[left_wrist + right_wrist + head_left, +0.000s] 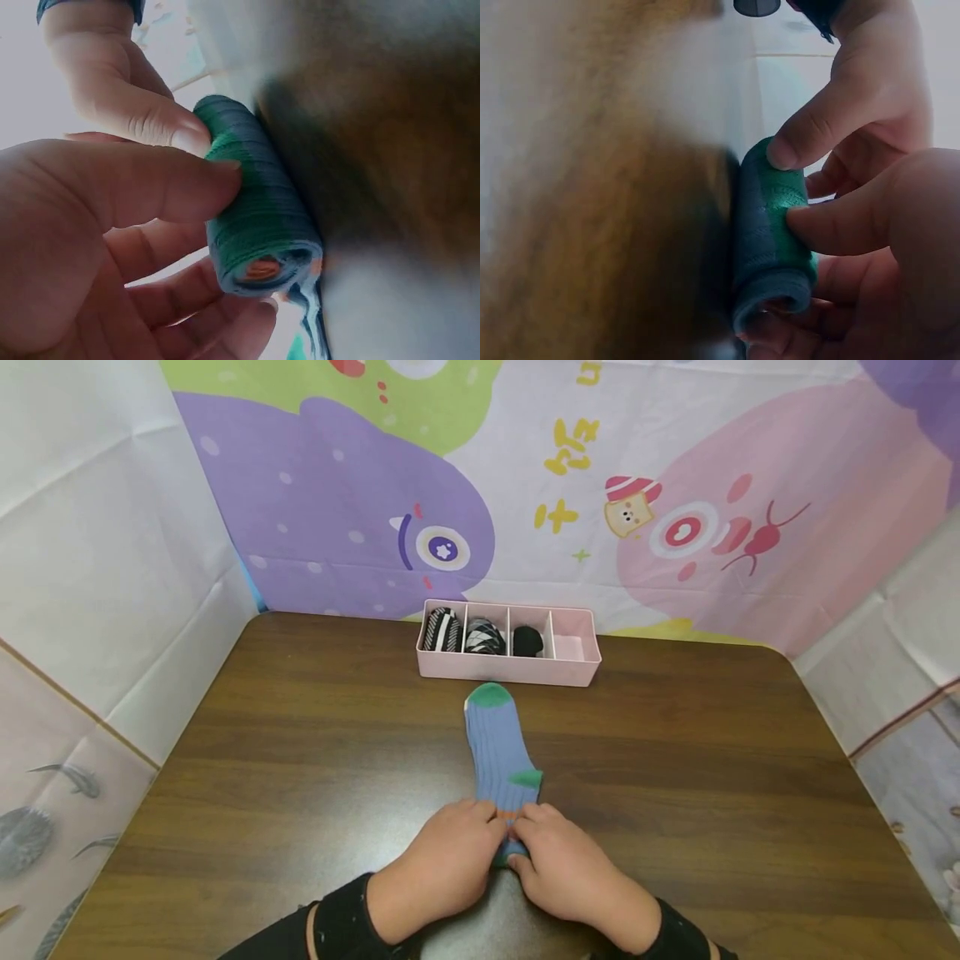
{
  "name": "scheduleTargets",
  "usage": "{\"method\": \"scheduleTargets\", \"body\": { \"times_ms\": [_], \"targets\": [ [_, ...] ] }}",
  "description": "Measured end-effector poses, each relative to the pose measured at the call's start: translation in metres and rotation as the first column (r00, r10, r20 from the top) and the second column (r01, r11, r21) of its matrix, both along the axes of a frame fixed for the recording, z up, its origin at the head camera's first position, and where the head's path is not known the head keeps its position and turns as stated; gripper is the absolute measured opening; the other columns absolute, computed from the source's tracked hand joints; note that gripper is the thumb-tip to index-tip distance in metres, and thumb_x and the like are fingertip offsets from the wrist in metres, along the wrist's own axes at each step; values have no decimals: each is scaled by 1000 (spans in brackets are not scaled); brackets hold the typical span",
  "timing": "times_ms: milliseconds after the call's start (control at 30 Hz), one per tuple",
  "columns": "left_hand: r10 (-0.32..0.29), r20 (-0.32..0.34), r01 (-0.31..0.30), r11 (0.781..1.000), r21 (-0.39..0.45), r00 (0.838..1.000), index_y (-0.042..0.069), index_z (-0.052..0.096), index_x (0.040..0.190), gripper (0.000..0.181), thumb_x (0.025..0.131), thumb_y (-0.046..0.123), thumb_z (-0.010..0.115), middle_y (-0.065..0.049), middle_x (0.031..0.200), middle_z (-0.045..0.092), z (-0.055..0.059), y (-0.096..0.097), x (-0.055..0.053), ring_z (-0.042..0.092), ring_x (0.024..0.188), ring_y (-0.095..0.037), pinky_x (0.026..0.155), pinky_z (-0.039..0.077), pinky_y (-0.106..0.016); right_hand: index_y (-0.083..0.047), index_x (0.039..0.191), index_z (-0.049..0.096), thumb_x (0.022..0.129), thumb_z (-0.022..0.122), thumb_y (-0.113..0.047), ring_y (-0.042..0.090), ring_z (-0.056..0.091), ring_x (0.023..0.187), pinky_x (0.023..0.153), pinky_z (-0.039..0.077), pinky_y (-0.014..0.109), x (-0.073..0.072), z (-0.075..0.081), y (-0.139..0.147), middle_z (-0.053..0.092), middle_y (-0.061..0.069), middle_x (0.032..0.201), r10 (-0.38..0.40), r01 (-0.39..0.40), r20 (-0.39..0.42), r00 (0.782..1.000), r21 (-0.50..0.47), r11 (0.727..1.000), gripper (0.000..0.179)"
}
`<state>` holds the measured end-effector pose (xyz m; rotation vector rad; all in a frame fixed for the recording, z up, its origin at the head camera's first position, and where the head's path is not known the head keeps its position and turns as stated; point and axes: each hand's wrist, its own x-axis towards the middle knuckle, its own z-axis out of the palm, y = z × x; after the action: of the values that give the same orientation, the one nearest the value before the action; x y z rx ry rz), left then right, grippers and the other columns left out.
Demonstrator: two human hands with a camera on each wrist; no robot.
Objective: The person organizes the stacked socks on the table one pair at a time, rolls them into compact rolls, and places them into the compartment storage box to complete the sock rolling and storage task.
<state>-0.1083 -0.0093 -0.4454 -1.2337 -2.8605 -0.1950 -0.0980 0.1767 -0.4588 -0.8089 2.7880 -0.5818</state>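
A blue ribbed sock (497,743) with green toe and heel patches lies lengthwise on the table, toe pointing away from me. Its near end is wound into a thick roll (270,191), green and blue outside, with some orange showing at its core. My left hand (453,852) grips one side of this roll, thumb on top and fingers around the far side. From the other side my right hand (566,860) holds it the same way, its thumb (836,225) pressed on the green band. Both thumbs sit close together on the roll.
A pink divided box (510,670) stands at the table's back edge, beyond the sock's toe. In its compartments sit a black-and-white striped roll (442,631), a patterned roll (484,637) and a black roll (527,642). A printed cloth (555,552) hangs behind the wooden table (675,735).
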Motion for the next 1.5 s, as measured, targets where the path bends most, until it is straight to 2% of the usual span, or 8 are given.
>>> {"method": "scheduleTargets", "body": {
  "times_ms": [167,367,500,667,800,933,1333,1500],
  "targets": [
    [-16,17,16,999,-43,1000,13,67,112,39,74,16,75,1,95,62,2,0,0,57,83,-16,74,50,-30,-16,99,63,94,63,-26,10,42,81,67,42,26,0,0,2,45,-9,89,7,-7,44,999,9,1000,11],
    [-12,27,13,999,-39,1000,15,64,110,28,84,20,72,1,95,65,2,-1,1,60,82,-16,73,52,-30,-19,102,60,94,63,-27,9,49,84,73,47,31,1,1,2,51,-9,90,-8,9,44,999,-12,1000,11],
    [-6,26,7,999,-35,1000,18,63,104,19,86,21,70,1,89,63,1,-1,1,58,77,-15,68,51,-31,-21,97,53,90,69,-30,9,48,81,70,45,31,2,2,3,51,-9,90,1,-1,8,1000,12,1000,19],
    [-3,74,4,1000,-18,997,21,66,107,19,88,21,68,1,89,64,1,-1,1,59,78,-14,67,51,-32,-17,106,59,83,76,-35,12,45,80,69,44,30,5,2,4,50,-6,93,42,-35,-69,997,94,995,34],
    [16,127,-14,1000,-19,992,22,65,111,22,89,19,66,1,91,65,1,-1,-1,60,81,-15,69,51,-33,-14,110,63,85,74,-34,13,47,83,72,47,31,7,3,3,53,-4,96,34,-23,-100,994,112,993,34],
    [46,159,-43,999,-25,986,19,64,108,20,88,18,65,-1,88,64,0,-1,-1,60,78,-17,67,51,-34,-12,103,66,87,72,-31,13,50,83,71,48,31,7,5,1,55,-4,93,25,-12,-103,994,126,992,27],
    [50,124,-59,996,64,991,13,56,89,7,88,17,62,2,72,53,0,-2,-2,56,62,-16,53,47,-32,-9,98,66,90,68,-29,12,48,81,69,47,29,5,7,1,52,-4,90,33,-20,-107,994,121,993,21],
    [73,61,-77,994,74,995,14,55,87,7,87,16,62,3,75,51,-2,-2,-4,54,63,-15,53,46,-31,-11,95,64,93,64,-29,10,43,75,65,44,27,0,3,5,46,-6,84,29,-25,-44,999,74,997,18]
  ]
}}
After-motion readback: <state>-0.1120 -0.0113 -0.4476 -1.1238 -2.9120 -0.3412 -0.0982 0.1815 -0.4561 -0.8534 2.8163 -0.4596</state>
